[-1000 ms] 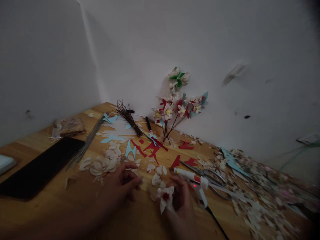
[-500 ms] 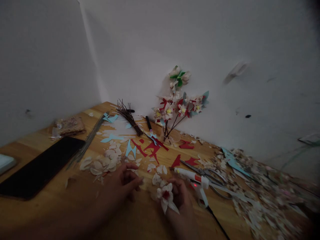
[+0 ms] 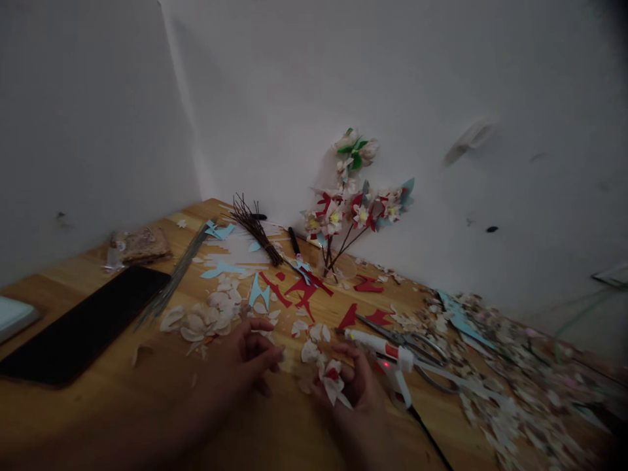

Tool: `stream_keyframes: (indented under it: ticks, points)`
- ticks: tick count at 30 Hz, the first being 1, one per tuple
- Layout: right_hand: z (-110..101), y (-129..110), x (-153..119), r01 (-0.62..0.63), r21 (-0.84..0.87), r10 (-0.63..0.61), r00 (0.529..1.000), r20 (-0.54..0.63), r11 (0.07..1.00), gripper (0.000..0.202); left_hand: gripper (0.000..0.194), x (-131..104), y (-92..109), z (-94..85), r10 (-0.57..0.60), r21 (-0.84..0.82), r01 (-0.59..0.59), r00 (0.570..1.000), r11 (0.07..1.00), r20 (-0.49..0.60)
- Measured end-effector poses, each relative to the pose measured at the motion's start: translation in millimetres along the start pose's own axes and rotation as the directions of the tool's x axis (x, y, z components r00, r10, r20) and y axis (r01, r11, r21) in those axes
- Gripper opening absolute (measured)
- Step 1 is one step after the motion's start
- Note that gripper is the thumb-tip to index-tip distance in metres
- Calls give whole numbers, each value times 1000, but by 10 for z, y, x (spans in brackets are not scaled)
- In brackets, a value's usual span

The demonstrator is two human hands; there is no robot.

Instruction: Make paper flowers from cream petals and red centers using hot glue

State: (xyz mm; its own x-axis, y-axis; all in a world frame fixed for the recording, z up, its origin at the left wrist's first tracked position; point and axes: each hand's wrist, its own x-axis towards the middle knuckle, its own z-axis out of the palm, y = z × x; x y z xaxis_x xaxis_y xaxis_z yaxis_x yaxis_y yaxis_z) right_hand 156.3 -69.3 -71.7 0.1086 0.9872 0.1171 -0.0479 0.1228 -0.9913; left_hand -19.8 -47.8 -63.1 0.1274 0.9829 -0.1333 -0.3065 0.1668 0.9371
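Observation:
A white artificial flower with a red centre (image 3: 332, 379) is held in the fingers of my right hand (image 3: 360, 392), low over the wooden table. To its left hovers my left hand (image 3: 248, 363), its fingers loosely curled and the thumb apart from the index finger; nothing clear shows between them. Loose white petals (image 3: 206, 320) lie in a pile beyond my left hand, and a few more petals (image 3: 318, 332) lie just past the flower. A white glue gun (image 3: 377, 343) with a glowing red light rests right of my right hand, against a pair of scissors (image 3: 422, 347).
Flowering branches (image 3: 350, 209) stand by the wall. Red scraps (image 3: 304, 294), blue scraps (image 3: 259, 293) and a twig bundle (image 3: 255, 229) lie mid-table. At left are a black tablet-like slab (image 3: 88, 327) and thin wires (image 3: 179, 268). Heaped petals (image 3: 520, 392) cover the right side.
My right hand has turned the flower, so its red centre faces more upward and to the side. My left hand has barely moved. The view has shifted slightly.

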Motion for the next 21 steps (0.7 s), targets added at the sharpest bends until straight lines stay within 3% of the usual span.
stream_keyframes:
  ticks: [12,21]
  points:
    - [92,-98,-104,71,-150,-81,995,-62,986,51,36,-98,35,95,-144,-31,147,987,989,75]
    - [134,-55,-118,96,-114,-105,991,-80,989,54,40,-111,8,114,-134,-40,137,988,990,77]
